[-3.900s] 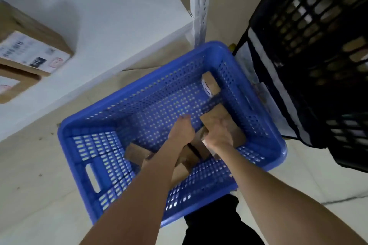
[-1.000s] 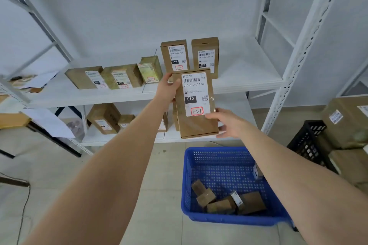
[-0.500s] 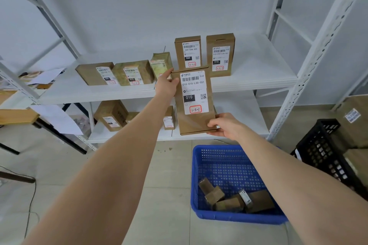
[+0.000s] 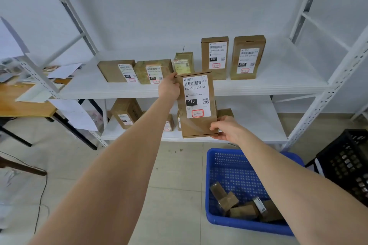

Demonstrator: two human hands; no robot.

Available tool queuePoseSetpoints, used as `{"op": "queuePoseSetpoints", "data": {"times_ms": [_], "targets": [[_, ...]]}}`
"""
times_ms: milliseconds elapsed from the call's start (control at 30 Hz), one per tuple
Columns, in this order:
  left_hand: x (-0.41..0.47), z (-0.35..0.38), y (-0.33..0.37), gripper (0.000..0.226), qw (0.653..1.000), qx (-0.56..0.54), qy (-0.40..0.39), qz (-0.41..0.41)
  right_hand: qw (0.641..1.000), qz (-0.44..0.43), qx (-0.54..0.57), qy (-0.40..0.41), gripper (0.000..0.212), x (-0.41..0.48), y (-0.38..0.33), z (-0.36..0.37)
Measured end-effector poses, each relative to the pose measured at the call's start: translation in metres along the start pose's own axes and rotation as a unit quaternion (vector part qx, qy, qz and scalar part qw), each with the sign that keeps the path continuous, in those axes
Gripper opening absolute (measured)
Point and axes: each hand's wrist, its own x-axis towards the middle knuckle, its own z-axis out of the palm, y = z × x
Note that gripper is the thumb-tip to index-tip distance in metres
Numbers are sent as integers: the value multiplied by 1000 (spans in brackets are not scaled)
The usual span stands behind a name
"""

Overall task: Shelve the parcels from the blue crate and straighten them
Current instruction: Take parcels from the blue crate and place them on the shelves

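Holding the parcel [image 4: 196,105], my left grip [image 4: 169,87] pinches its top corner, my right grip [image 4: 227,129] clasps its bottom; it seems stiff, light.

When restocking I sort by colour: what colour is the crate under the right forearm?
The crate is blue; head view.

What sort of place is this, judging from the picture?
Probably a parcel storage or sorting room. White metal shelving holds labelled cardboard parcels, the left hand and right hand hold a barcoded parcel, and a blue crate on the floor contains more.
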Motion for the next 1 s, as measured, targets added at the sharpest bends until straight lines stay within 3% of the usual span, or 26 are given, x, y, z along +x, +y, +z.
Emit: {"op": "queuePoseSetpoints", "data": {"times_ms": [233, 400, 567, 833, 1000], "targets": [[28, -59, -39, 47, 997, 64, 46, 24, 1000, 8, -16, -8, 26, 20, -10, 81], [57, -101, -72, 47, 997, 52, 61, -6, 998, 10, -56, -15, 40, 47, -26, 129], [101, -143, -96, 45, 994, 67, 86, -4, 996, -6, -83, -30, 23, 85, -50, 182], [205, -194, -132, 45, 992, 87, 91, 0, 994, -8, -52, -94, 24, 165, -95, 271], [250, -233, -158, 45, 992, 77, 95, -21, 993, 8, -60, -100, 38, 195, -108, 328]]}}
